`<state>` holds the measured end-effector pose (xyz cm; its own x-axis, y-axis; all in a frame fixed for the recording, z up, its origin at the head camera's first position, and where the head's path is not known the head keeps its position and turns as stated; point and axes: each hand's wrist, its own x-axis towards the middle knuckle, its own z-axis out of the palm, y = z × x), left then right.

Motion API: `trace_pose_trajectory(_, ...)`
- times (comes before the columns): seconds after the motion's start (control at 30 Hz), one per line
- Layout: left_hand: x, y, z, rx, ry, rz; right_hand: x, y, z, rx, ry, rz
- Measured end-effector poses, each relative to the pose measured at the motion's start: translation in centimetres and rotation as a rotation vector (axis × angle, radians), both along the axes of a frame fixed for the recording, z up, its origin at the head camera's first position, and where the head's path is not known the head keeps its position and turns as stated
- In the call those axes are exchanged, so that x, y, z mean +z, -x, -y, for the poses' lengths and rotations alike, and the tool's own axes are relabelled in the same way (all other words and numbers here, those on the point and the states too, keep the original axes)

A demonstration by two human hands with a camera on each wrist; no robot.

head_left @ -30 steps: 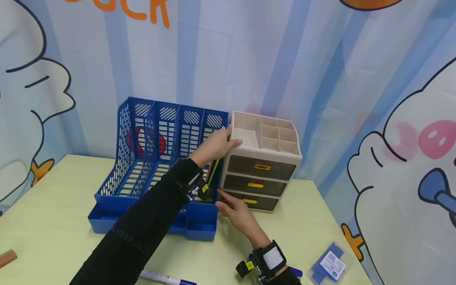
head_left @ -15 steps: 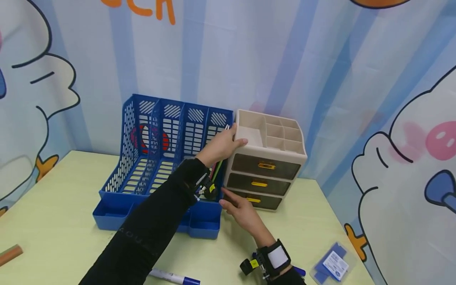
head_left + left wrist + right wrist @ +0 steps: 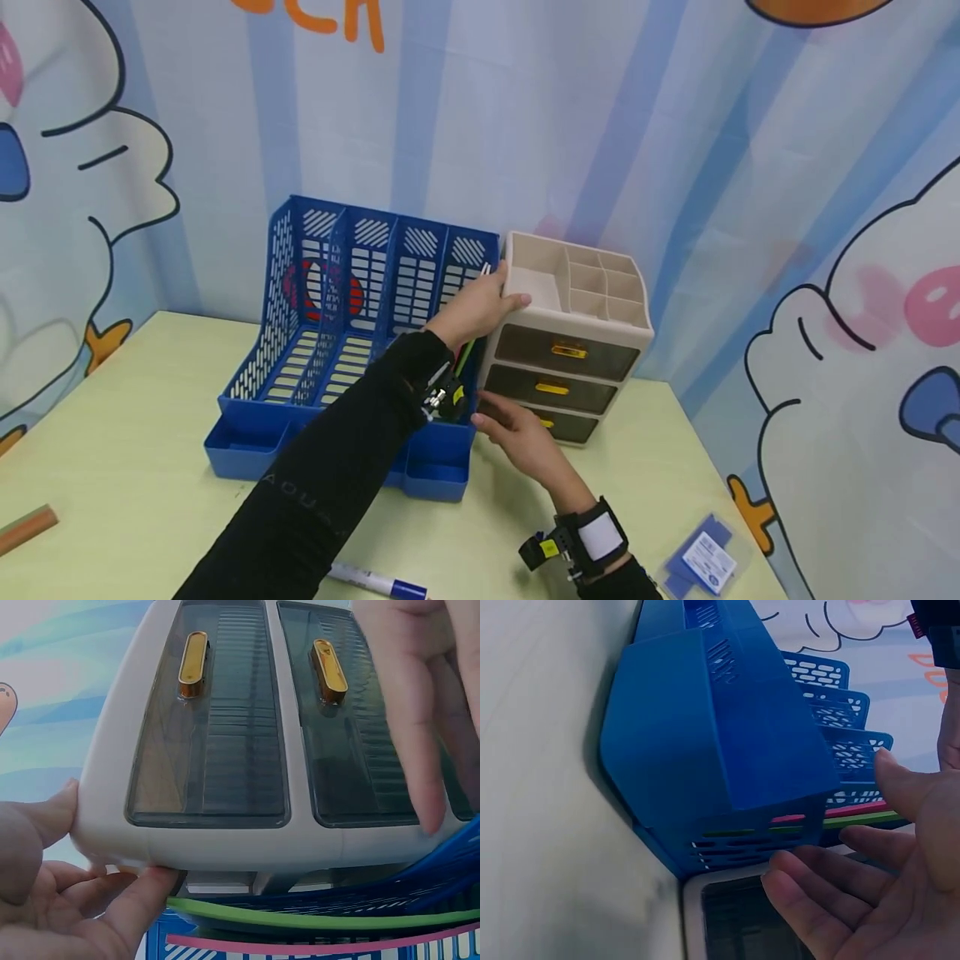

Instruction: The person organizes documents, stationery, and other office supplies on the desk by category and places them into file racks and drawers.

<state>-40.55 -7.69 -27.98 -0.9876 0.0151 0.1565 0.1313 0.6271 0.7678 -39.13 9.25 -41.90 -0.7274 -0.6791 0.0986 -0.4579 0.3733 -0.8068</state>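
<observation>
Drawer cabinet, corner gripped by left hand, lowest drawer partly hidden behind empty, loose-fingered right hand

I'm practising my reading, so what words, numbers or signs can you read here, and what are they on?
"AOU", faint, perhaps part of a word: left sleeve.
Orange letters on the curtain: cut off, so I can't read the whole word.
White label on the blue pack: too small.
Marker print: too small.
Red tag: too small.
</observation>
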Motion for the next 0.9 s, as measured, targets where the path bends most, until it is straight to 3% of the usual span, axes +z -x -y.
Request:
trace_pose_trajectory(0.3, 0.2, -0.2, 0.1, 0.004, -0.010, -0.015, 1.8, 0.1, -1.2, -0.032, 0.023, -0.041)
trace_pose_trajectory(0.67, -0.3, 0.1, 0.0, -0.009, -0.006, -0.021, 3.4, 0.5, -2.8, -0.099, 0.115, 0.071)
trace_pose_trajectory(0.9, -0.2, 0.0, 0.0, -0.006, -0.023, -0.025, 4.8, 1.4, -3.8, -0.072, 0.209, 0.184)
